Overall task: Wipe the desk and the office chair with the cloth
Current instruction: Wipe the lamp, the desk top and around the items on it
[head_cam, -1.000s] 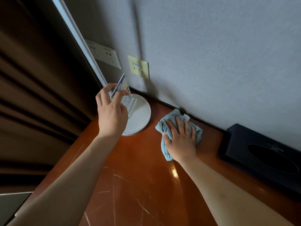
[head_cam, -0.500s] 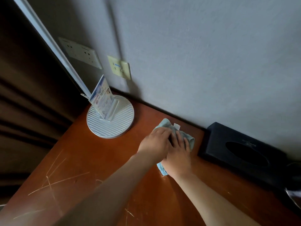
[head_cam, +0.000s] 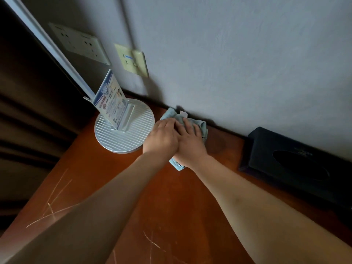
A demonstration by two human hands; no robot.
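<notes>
A: Where's the cloth?
B: Light blue cloth (head_cam: 200, 124) flat on the tabletop (head_cam: 171, 197), at the back edge against the wall (head_cam: 238, 54), near the back-left corner. Both hands on top of it.

A: Fingers?
B: Right hand (head_cam: 190, 141) lies palm-down, fingers (head_cam: 187, 125) spread and fairly straight, pressing the cloth. Left hand (head_cam: 162, 137) is beside it, touching it, fingers bent over the cloth's left part; can't tell whether they pinch fabric or just rest. Cloth sticks out beyond the fingertips toward the wall and under the right wrist toward the front.

A: Containers?
B: Black tissue box (head_cam: 297, 161) along the back edge, right of the cloth, apart from it. Oval slot on top is dark, contents not readable.

A: Else?
B: White ribbed round base (head_cam: 114, 139) just left of the left hand, a printed card (head_cam: 111, 103) standing tilted on it. Two wall plates above. Pale scratches on the tabletop front-left.
</notes>
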